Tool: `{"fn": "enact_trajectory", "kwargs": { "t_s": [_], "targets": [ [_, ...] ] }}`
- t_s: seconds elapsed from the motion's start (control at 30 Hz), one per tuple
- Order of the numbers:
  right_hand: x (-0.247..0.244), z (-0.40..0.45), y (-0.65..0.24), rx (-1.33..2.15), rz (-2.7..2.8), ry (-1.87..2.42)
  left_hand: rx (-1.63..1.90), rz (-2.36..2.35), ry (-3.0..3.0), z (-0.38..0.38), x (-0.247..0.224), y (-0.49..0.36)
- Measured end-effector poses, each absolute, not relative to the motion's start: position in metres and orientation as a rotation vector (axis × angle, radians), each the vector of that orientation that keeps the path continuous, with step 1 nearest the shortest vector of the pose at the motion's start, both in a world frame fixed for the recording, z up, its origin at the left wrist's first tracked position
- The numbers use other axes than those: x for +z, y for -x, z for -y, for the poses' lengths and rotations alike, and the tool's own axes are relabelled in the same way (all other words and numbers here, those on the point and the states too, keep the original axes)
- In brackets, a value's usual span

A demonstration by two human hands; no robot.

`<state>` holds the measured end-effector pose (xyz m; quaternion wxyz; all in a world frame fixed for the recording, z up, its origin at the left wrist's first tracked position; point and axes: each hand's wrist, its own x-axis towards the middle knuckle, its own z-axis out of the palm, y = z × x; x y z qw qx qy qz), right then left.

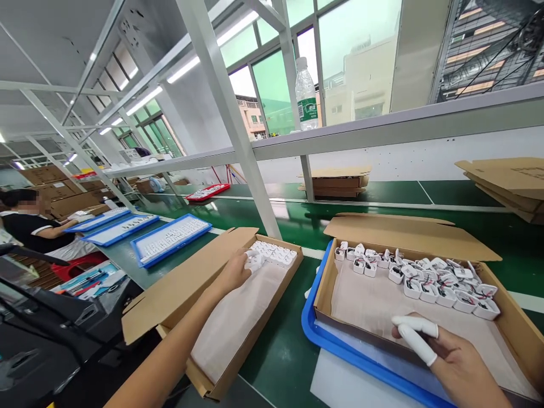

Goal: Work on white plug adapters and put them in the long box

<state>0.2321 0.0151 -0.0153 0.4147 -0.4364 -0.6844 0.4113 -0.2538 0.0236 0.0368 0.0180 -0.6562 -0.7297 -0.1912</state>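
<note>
White plastic parts (272, 253) lie packed in rows at the far end of the left cardboard box (238, 334), just left of the frame's centre, and we see our left hand (238, 272) reaching in with its fingers curled around one white piece (254, 260) at the edge of that group. The box is lined with pale paper, its flap folded out toward the lower left. In the lower right of the frame our right hand (446, 354) rests over the near wall of the right cardboard box (516, 331), fingers loosely extended and holding nothing, two of them wearing white finger cots. That box sits in a blue tray (312, 328) and holds white housings with red and black wires (429, 280) clustered along its far side. Both boxes stand on the green conveyor belt (280, 357). At the upper centre a water bottle (306, 96) stands on the shelf rail. At the left edge another person (29, 226) sits near blue trays of white parts (170, 238).
</note>
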Motion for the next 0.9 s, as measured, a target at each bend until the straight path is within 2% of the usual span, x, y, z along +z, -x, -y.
{"fn": "enact_trajectory", "kwargs": {
  "t_s": [0.17, 0.37, 0.7, 0.9],
  "targets": [
    [-0.023, -0.019, -0.237, 1.015, 1.788, 1.085, -0.445, 2.212, 2.141, -0.051, -0.006, 0.277],
    [-0.022, -0.019, -0.238, 1.067, 1.842, 1.053, -0.431, 2.173, 2.168, -0.064, -0.026, 0.286],
    [-0.032, -0.020, -0.242, 1.066, 1.831, 1.060, -0.696, 2.299, 1.907, -0.055, 0.014, 0.284],
    [-0.035, -0.022, -0.243, 1.083, 1.841, 1.069, -0.545, 2.377, 2.155, -0.047, 0.009, 0.267]
  ]
}}
